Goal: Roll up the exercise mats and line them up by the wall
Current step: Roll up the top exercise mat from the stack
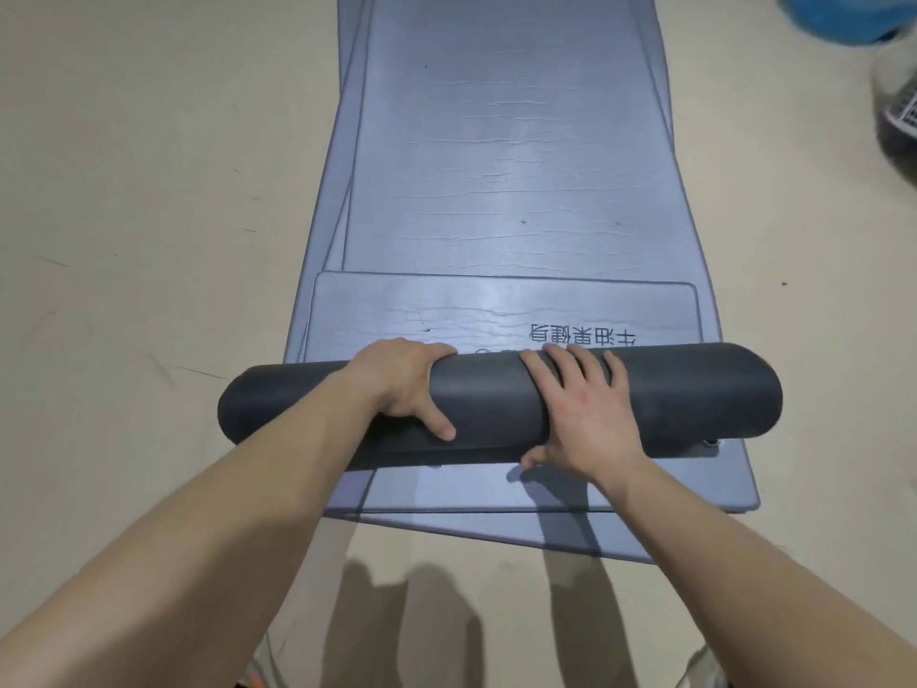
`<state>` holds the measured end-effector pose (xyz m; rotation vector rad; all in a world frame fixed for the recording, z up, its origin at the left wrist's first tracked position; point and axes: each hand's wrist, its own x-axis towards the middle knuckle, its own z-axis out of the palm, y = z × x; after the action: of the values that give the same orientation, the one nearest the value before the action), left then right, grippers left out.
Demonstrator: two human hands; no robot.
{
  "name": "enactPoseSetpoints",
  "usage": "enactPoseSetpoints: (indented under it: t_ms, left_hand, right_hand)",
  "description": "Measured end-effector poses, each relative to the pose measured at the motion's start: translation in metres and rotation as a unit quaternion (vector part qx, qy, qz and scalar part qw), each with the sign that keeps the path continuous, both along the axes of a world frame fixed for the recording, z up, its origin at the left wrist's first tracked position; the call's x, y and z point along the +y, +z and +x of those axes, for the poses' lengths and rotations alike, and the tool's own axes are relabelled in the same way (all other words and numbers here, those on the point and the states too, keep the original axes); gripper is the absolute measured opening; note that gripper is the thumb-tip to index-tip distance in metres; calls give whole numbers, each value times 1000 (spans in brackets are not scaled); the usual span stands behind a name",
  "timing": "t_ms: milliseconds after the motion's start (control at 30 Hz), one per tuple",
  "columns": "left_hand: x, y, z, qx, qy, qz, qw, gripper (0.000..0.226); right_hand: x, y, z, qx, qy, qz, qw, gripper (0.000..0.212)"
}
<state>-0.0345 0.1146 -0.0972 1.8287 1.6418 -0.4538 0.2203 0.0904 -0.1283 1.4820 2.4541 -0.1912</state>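
Note:
A dark grey roll of mat (pixel 694 389) lies crosswise on a stack of flat blue-grey exercise mats (pixel 506 166) that stretches away from me. A short unrolled tail of the rolled mat (pixel 496 305), with printed characters, lies flat just beyond the roll. My left hand (pixel 402 384) wraps over the roll left of its middle, fingers over the far side, thumb on the near side. My right hand (pixel 585 404) presses flat on top right of the middle, thumb under the near edge.
Beige floor (pixel 149 191) lies on both sides of the mats. At the upper right are a blue bag (pixel 838 17) and a dark object with a white grid (pixel 898 116). Flat mat ends (pixel 570 533) stick out toward me, beneath the roll.

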Motion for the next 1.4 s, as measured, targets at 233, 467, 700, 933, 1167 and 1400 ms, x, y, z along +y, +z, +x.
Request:
enactPoseSetpoints:
  t_ms: [233, 467, 700, 933, 1167, 1400]
  left_hand:
    - [-27, -30, 0, 75, -14, 175, 982, 143]
    - [35, -43, -25, 53, -47, 161, 984, 152]
    - [51, -41, -17, 94, -53, 178, 978, 141]
    - [-1, -34, 64, 41, 179, 87, 979, 126]
    - [-30, -36, 115, -28, 205, 79, 975, 116]
    - [-34, -35, 112, -77, 212, 58, 973, 111]
  right_hand:
    - [89, 13, -21, 21, -2, -56, 998, 141]
    - [74, -43, -13, 15, 38, 83, 996, 154]
    - [118, -33, -13, 3, 85, 55, 995, 143]
    - [103, -18, 22, 13, -46, 69, 996, 116]
    - [21, -28, 48, 521, -455, -287, 662, 70]
    - [21, -57, 37, 576, -453, -271, 624, 116]
